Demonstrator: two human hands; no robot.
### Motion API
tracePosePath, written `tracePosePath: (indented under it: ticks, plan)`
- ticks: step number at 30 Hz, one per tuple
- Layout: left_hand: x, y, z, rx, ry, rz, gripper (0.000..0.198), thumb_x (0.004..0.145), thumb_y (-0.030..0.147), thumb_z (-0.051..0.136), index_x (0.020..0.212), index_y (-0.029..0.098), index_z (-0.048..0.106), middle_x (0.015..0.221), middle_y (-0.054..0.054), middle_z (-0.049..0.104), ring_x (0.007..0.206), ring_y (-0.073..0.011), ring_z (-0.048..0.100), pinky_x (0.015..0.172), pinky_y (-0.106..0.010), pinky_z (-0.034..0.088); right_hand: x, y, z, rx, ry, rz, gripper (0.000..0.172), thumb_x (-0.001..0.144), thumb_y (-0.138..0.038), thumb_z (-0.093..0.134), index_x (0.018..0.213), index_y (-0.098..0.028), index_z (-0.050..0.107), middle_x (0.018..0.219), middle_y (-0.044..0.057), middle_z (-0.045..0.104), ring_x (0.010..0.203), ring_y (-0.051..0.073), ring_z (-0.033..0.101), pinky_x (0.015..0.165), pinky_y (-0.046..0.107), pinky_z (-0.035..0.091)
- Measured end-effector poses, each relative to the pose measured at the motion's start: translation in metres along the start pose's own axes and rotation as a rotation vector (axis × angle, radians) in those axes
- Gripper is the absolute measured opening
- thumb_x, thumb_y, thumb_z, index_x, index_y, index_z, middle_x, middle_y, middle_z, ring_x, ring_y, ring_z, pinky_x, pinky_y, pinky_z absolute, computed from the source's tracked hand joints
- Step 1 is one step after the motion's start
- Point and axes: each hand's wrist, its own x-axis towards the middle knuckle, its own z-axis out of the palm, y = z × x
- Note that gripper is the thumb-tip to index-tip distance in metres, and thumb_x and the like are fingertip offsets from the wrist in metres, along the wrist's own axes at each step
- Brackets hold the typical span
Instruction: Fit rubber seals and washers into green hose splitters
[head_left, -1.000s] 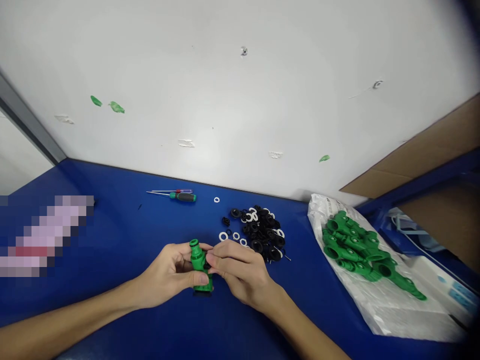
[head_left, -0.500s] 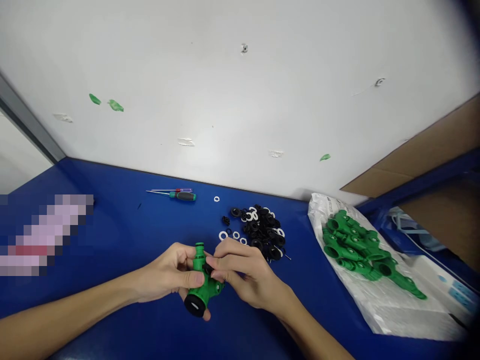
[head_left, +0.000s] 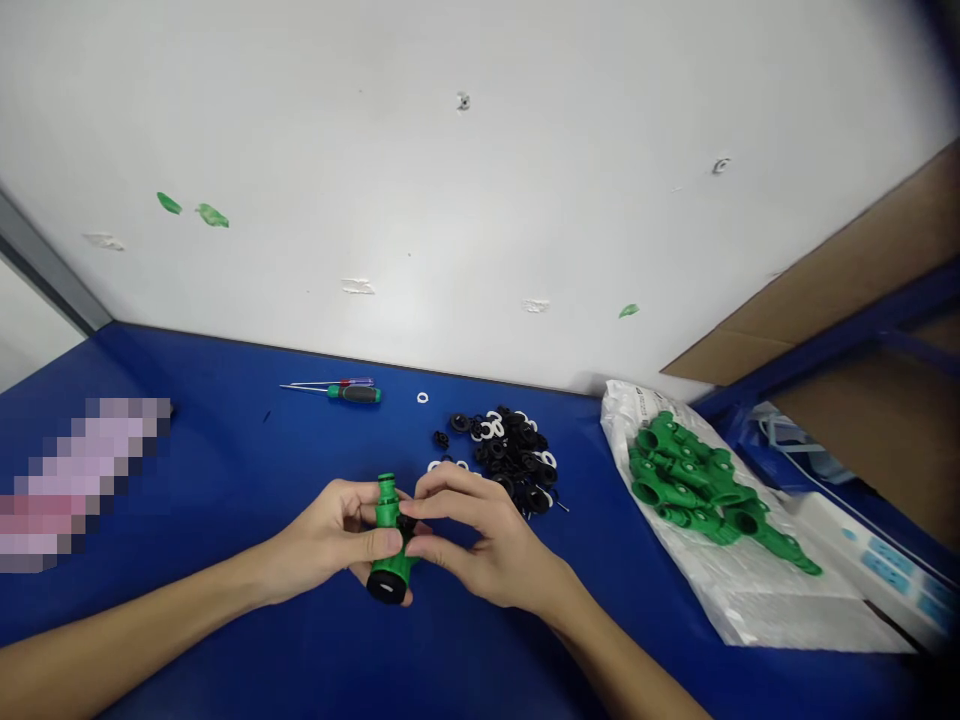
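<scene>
Gripping firmly in the head view, the left hand has thumb and fingers clamped around a green, tubular plastic fitting. In comes the right hand, thumb and fingertips closed on a small black plastic piece, largely hidden, at the fitting's side. Ringed neck up top, round black end cap below, the fitting tilts slightly between both hands, above the blue table!

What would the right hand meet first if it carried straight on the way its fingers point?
The right hand would likely first meet the black side piece between its fingertips, then the green fitting that the left hand holds. Depth there is hard to judge from this single view.
</scene>
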Motion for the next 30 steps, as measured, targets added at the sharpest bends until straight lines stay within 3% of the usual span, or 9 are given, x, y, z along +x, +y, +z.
tracePosePath:
  ticks: [3, 7, 9, 11, 13, 17, 21, 26, 30]
  plan:
    - [0.0, 0.0, 0.005, 0.084, 0.094, 0.034, 0.034, 0.076, 0.039, 0.076, 0.096, 0.013, 0.065, 0.073, -0.001, 0.067, 0.065, -0.0213, 0.074, 0.057, -0.027, 0.058, 0.0, 0.004, -0.002, -0.059, -0.027, -0.014, 0.017, 0.093, -0.018, 0.06, 0.107, -0.018, 0.07, 0.096, 0.009, 0.064, 0.086, 0.017, 0.062, 0.075, 0.029, 0.053]
    - [-0.001, -0.002, 0.004, -0.009, 0.022, 0.067, 0.051, 0.073, 0.036, 0.08, 0.115, 0.017, 0.06, 0.087, -0.002, 0.068, 0.078, -0.0225, 0.075, 0.074, -0.036, 0.06, 0.001, 0.01, 0.001, 0.026, 0.06, 0.1, 0.016, 0.092, -0.02, 0.061, 0.103, -0.018, 0.073, 0.092, 0.008, 0.066, 0.08, 0.016, 0.064, 0.071, 0.029, 0.054]
    - [-0.001, -0.004, 0.002, -0.075, -0.002, 0.059, 0.079, 0.068, 0.028, 0.085, 0.136, 0.023, 0.045, 0.101, -0.006, 0.069, 0.083, -0.0246, 0.075, 0.079, -0.04, 0.058, 0.001, 0.014, 0.005, 0.146, 0.129, 0.247, 0.015, 0.089, -0.027, 0.065, 0.098, -0.019, 0.075, 0.085, 0.005, 0.065, 0.073, 0.015, 0.065, 0.066, 0.029, 0.055]
    - [-0.001, -0.005, 0.001, -0.108, 0.041, 0.042, 0.109, 0.065, 0.022, 0.087, 0.15, 0.031, 0.018, 0.111, -0.009, 0.068, 0.08, -0.0253, 0.075, 0.077, -0.041, 0.057, 0.001, 0.017, 0.008, 0.273, 0.18, 0.382, 0.019, 0.087, -0.034, 0.068, 0.093, -0.018, 0.075, 0.079, 0.003, 0.062, 0.067, 0.015, 0.064, 0.061, 0.028, 0.055]
    - [-0.001, -0.005, 0.002, -0.112, 0.087, 0.032, 0.12, 0.067, 0.021, 0.086, 0.152, 0.032, 0.001, 0.11, -0.012, 0.069, 0.073, -0.0247, 0.075, 0.071, -0.04, 0.057, 0.001, 0.018, 0.01, 0.333, 0.199, 0.463, 0.023, 0.085, -0.038, 0.069, 0.09, -0.017, 0.075, 0.076, 0.002, 0.06, 0.064, 0.013, 0.063, 0.059, 0.027, 0.053]
    - [0.0, -0.001, 0.004, -0.188, 0.124, -0.034, 0.093, 0.081, 0.034, 0.073, 0.151, 0.019, 0.014, 0.092, -0.015, 0.075, 0.06, -0.0214, 0.073, 0.057, -0.03, 0.056, 0.002, 0.019, 0.012, 0.374, 0.154, 0.539, 0.029, 0.084, -0.043, 0.069, 0.092, -0.016, 0.075, 0.069, 0.001, 0.061, 0.059, 0.011, 0.058, 0.057, 0.026, 0.051]
    - [0.001, 0.003, 0.003, -0.309, 0.113, -0.084, 0.074, 0.087, 0.038, 0.065, 0.146, 0.01, 0.03, 0.091, -0.021, 0.076, 0.056, -0.018, 0.072, 0.049, -0.023, 0.053, 0.003, 0.02, 0.013, 0.461, 0.155, 0.569, 0.032, 0.082, -0.044, 0.07, 0.094, -0.014, 0.074, 0.066, 0.0, 0.062, 0.057, 0.011, 0.057, 0.058, 0.027, 0.051]
    - [0.0, 0.0, 0.001, -0.275, 0.096, -0.059, 0.081, 0.085, 0.032, 0.069, 0.149, 0.018, 0.023, 0.095, -0.016, 0.075, 0.062, -0.02, 0.073, 0.058, -0.028, 0.055, 0.003, 0.017, 0.011, 0.493, 0.122, 0.555, 0.028, 0.08, -0.039, 0.073, 0.095, -0.015, 0.074, 0.069, 0.0, 0.062, 0.059, 0.011, 0.056, 0.059, 0.027, 0.05]
    - [-0.001, -0.007, 0.001, -0.132, 0.062, 0.102, 0.09, 0.076, 0.027, 0.078, 0.146, 0.029, 0.021, 0.107, -0.012, 0.07, 0.068, -0.0222, 0.074, 0.064, -0.035, 0.056, 0.004, 0.015, 0.003, 0.517, 0.175, 0.536, 0.025, 0.076, -0.033, 0.078, 0.093, -0.016, 0.074, 0.071, 0.0, 0.065, 0.06, 0.011, 0.059, 0.06, 0.026, 0.052]
